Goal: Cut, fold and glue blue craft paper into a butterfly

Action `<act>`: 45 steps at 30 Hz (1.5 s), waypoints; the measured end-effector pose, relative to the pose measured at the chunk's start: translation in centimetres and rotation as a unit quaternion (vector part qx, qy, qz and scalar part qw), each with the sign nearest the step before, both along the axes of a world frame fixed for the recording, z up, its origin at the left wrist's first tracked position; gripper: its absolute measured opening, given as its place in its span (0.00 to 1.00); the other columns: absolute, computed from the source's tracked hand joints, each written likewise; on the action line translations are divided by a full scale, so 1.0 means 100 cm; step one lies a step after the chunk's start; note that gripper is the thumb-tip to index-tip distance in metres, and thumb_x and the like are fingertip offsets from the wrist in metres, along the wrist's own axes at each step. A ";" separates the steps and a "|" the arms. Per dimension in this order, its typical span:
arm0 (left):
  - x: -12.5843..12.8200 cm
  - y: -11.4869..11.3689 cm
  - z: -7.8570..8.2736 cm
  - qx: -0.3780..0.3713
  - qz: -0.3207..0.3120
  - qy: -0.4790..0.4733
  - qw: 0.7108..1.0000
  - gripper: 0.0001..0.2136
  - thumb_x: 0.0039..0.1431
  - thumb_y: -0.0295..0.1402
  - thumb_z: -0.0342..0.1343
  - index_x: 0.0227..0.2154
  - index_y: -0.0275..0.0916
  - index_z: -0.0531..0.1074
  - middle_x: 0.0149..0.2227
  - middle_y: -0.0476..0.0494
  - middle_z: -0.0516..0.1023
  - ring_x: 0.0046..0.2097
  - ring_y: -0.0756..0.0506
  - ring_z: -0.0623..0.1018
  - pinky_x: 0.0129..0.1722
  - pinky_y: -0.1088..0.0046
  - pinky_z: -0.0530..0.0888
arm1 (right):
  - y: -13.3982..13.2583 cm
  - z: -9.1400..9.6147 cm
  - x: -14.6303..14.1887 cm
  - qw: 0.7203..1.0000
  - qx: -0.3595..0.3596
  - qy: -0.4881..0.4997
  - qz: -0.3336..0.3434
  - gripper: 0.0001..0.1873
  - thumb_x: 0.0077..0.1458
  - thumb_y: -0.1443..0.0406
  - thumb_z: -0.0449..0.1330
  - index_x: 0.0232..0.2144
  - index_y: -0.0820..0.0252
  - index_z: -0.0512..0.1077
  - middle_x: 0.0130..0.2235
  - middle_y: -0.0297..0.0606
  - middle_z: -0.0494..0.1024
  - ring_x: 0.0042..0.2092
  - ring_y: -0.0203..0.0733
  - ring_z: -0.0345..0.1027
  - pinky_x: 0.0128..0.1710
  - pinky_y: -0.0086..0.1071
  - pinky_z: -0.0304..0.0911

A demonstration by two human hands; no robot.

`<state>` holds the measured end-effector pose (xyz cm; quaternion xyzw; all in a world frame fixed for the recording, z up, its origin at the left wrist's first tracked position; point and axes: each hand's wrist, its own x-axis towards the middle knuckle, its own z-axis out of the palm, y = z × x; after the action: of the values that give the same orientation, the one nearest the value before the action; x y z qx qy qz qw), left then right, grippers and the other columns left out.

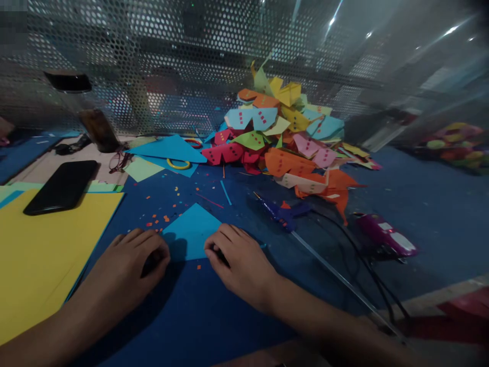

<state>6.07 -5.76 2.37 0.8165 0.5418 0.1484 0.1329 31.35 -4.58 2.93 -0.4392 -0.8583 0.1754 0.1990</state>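
Folding work at the table (420, 214), viewed from the head camera. At far left, a yellow sheet (46, 255) is laid flat and uncut, with a phone (61, 192) resting across its upper edge. The left hand (133, 262) is set palm down with the fingers curled under, at the left edge of the blue paper (193, 232). Whether the edge is pinched cannot be told, because the fingertips are hidden. The blue paper is seen flat on the table between the two hands, folded to a point that is directed away from the person. No dots or further folds are visible on it, so it is judged to be at an early stage. Small coloured scraps (160, 216) are scattered just beyond it. The right hand (239, 262) is likewise curled, knuckles up, over the paper's right corner, and its grip is equally unclear. Further right, a glue gun (282, 213) is lying unused on the table. Behind it, a pile of folded shapes (282, 137), many marked with dots, is taken as the finished share. A purple tool (385, 237) is set at far right.
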 end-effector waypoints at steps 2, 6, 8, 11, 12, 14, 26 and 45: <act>-0.002 -0.001 0.001 -0.001 0.002 0.004 1.000 0.06 0.63 0.34 0.53 0.31 0.44 0.72 0.33 0.48 0.77 0.39 0.40 0.75 0.40 0.62 0.64 | 0.000 0.000 0.000 1.000 -0.001 0.004 0.000 0.05 0.65 0.71 0.59 0.36 0.59 0.72 0.41 0.37 0.77 0.44 0.43 0.70 0.46 0.38 0.65; -0.002 -0.001 0.002 -0.007 0.007 0.014 1.000 0.06 0.63 0.34 0.53 0.30 0.44 0.72 0.32 0.48 0.77 0.38 0.40 0.75 0.39 0.62 0.64 | 0.001 0.000 0.000 1.000 -0.001 0.010 0.002 0.05 0.66 0.71 0.58 0.36 0.58 0.72 0.41 0.38 0.77 0.43 0.43 0.70 0.46 0.38 0.65; -0.003 0.000 0.002 -0.015 0.003 0.015 1.000 0.06 0.63 0.35 0.53 0.30 0.44 0.72 0.32 0.48 0.77 0.38 0.40 0.75 0.39 0.62 0.64 | 0.001 0.001 0.000 1.000 -0.003 0.009 0.003 0.05 0.66 0.71 0.58 0.36 0.58 0.72 0.40 0.38 0.76 0.43 0.43 0.70 0.46 0.38 0.65; -0.006 0.001 0.001 -0.026 -0.001 0.014 1.000 0.06 0.63 0.34 0.52 0.30 0.44 0.72 0.32 0.47 0.77 0.38 0.40 0.75 0.38 0.62 0.65 | 0.001 0.001 0.001 1.000 -0.004 0.008 0.003 0.05 0.66 0.71 0.58 0.36 0.58 0.72 0.40 0.37 0.76 0.43 0.43 0.70 0.46 0.38 0.65; -0.007 0.001 0.001 -0.028 0.000 0.014 1.000 0.07 0.63 0.34 0.52 0.30 0.44 0.71 0.31 0.47 0.77 0.38 0.40 0.75 0.38 0.62 0.65 | 0.001 0.001 0.001 1.000 -0.003 0.008 0.003 0.05 0.66 0.71 0.58 0.36 0.58 0.72 0.40 0.37 0.76 0.43 0.43 0.70 0.45 0.38 0.65; -0.010 0.001 0.001 -0.031 0.004 0.014 0.999 0.07 0.63 0.34 0.51 0.30 0.44 0.71 0.31 0.47 0.77 0.37 0.40 0.75 0.37 0.63 0.66 | 0.001 0.001 0.001 1.000 -0.004 0.009 0.003 0.05 0.66 0.71 0.58 0.36 0.58 0.72 0.40 0.37 0.76 0.43 0.43 0.70 0.45 0.38 0.65; -0.017 0.001 0.003 -0.041 0.016 -0.001 0.999 0.07 0.61 0.35 0.53 0.29 0.44 0.72 0.31 0.46 0.78 0.37 0.39 0.76 0.36 0.63 0.69 | 0.001 0.000 0.001 1.000 -0.008 0.009 0.001 0.06 0.66 0.71 0.58 0.36 0.58 0.71 0.40 0.37 0.76 0.43 0.43 0.70 0.46 0.38 0.65; -0.023 0.002 0.007 -0.043 0.015 0.013 0.999 0.08 0.61 0.35 0.52 0.27 0.45 0.72 0.29 0.47 0.76 0.34 0.40 0.76 0.35 0.63 0.68 | 0.001 0.000 0.001 1.000 -0.018 0.015 0.002 0.06 0.66 0.71 0.58 0.35 0.58 0.71 0.41 0.37 0.76 0.43 0.43 0.70 0.46 0.39 0.65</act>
<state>3.77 -5.59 3.11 0.8036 0.5616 0.1164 0.1588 31.48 -4.48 2.91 -0.4379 -0.8529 0.1978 0.2041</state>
